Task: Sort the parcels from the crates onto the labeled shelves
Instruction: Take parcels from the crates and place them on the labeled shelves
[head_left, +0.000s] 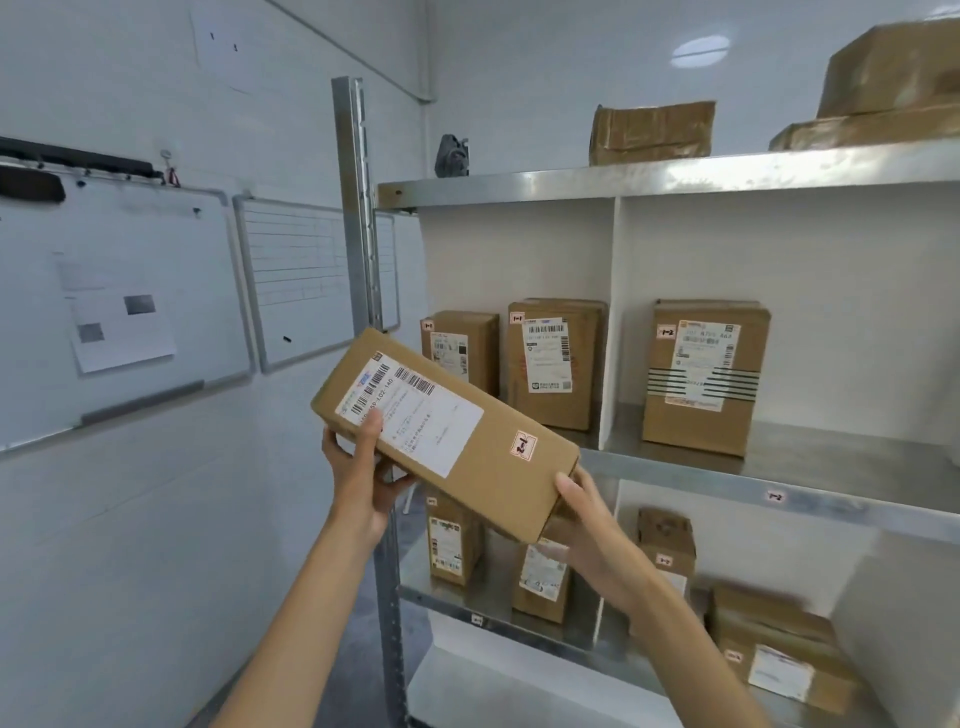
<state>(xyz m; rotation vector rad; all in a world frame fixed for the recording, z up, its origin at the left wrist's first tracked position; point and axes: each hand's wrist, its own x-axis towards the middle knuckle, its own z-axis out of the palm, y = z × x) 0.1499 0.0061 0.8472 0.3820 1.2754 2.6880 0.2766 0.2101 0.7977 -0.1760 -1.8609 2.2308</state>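
Note:
I hold a long brown cardboard parcel (493, 467) tilted in front of the metal shelf rack (675, 179). It carries a white shipping label and a small pink-edged sticker near its right end. My left hand (363, 467) grips its left end with the thumb on the label. My right hand (587, 525) grips its lower right end from below. On the middle shelf (810, 457) two parcels (556, 364) stand in the left compartment and one parcel (704, 376) in the right one. A small tag (775, 497) sits on that shelf's front edge.
Several more boxes (452, 540) stand on the lower shelf, and others (652, 132) lie on top of the rack. A white divider (608, 322) splits each shelf. Two whiteboards (124, 306) hang on the left wall. The rack's steel post (356, 208) rises beside my left hand.

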